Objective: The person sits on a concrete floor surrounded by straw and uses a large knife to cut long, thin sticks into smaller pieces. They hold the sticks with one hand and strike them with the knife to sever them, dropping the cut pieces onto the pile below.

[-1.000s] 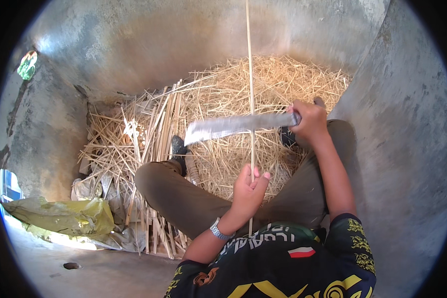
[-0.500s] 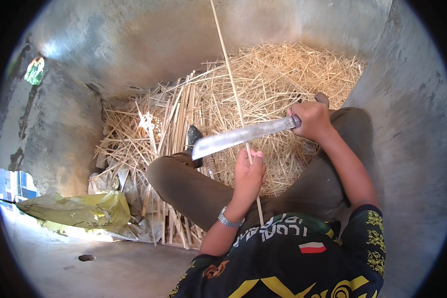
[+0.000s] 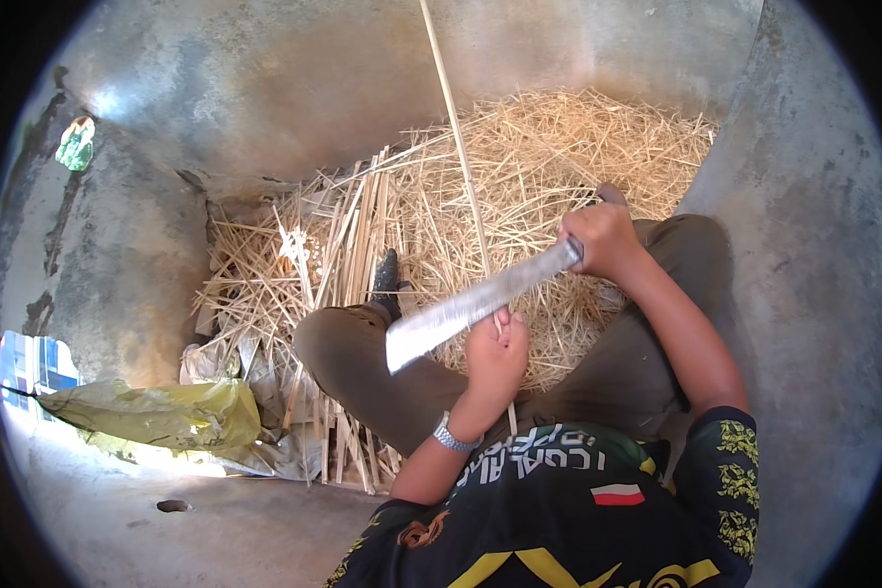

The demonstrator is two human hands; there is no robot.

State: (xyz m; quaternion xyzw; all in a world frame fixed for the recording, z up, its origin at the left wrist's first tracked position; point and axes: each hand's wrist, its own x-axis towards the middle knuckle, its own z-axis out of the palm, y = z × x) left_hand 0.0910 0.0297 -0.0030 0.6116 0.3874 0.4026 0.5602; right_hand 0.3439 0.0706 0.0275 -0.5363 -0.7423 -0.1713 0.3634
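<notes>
A machete [image 3: 485,297] with a broad, motion-blurred blade is gripped by its handle in my right hand [image 3: 603,238], fingers wrapped round it. Its blade slants down to the left, crossing over a long thin bamboo strip [image 3: 457,127] just above my left hand [image 3: 498,355]. That hand, with a metal watch [image 3: 453,433] at the wrist, is closed round the strip in front of my lap. From there the strip runs far up past the top of the view, and its short lower end reaches my shirt. The blade covers part of the strip.
Shavings [image 3: 559,157] are heaped beyond my crossed legs [image 3: 363,358]. A bundle of cut strips [image 3: 348,235] lies left of them. Yellow plastic sheeting [image 3: 206,412] hangs at the left, by an opening. Concrete walls [image 3: 804,294] rise close on the right and ahead.
The machete blade has swung downward, its tip now lower and nearer my left knee. My right hand has shifted slightly left; my left hand keeps hold of the strip.
</notes>
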